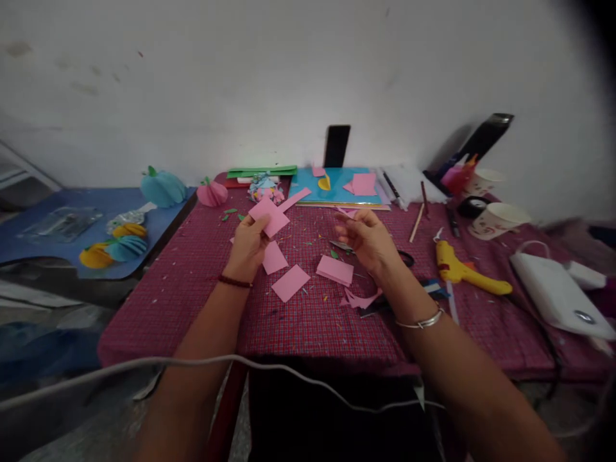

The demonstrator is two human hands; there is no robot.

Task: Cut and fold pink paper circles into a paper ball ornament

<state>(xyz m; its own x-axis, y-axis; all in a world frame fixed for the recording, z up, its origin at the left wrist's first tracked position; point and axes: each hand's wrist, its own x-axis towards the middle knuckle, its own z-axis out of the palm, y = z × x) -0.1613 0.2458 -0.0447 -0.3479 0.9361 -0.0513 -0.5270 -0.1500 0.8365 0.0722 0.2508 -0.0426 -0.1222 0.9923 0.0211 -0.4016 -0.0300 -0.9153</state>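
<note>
My left hand (pixel 250 240) is closed on a pink paper square (pixel 269 217), its thumb on top. Just right of that square, a narrow pink strip (pixel 294 200) sticks out. My right hand (pixel 368 240) hovers over the table with loosely curled, parted fingers; a pink scrap shows close behind its fingertips, and I see nothing clearly gripped. Partly hidden under this hand lie what look like scissors (pixel 342 246). Between my forearms are a pink paper rectangle (pixel 291 283), another pink piece (pixel 274 258) and a folded pink stack (pixel 334 270). Pink offcuts (pixel 360 299) lie beside my right wrist.
A yellow glue gun (pixel 474 273), a white device (pixel 561 289) and paper cups (pixel 498 221) stand right. At the back are a blue folder (pixel 305 183) and a phone (pixel 337 146). Paper pumpkins (pixel 163 187) sit left. A white cable (pixel 289 369) crosses in front.
</note>
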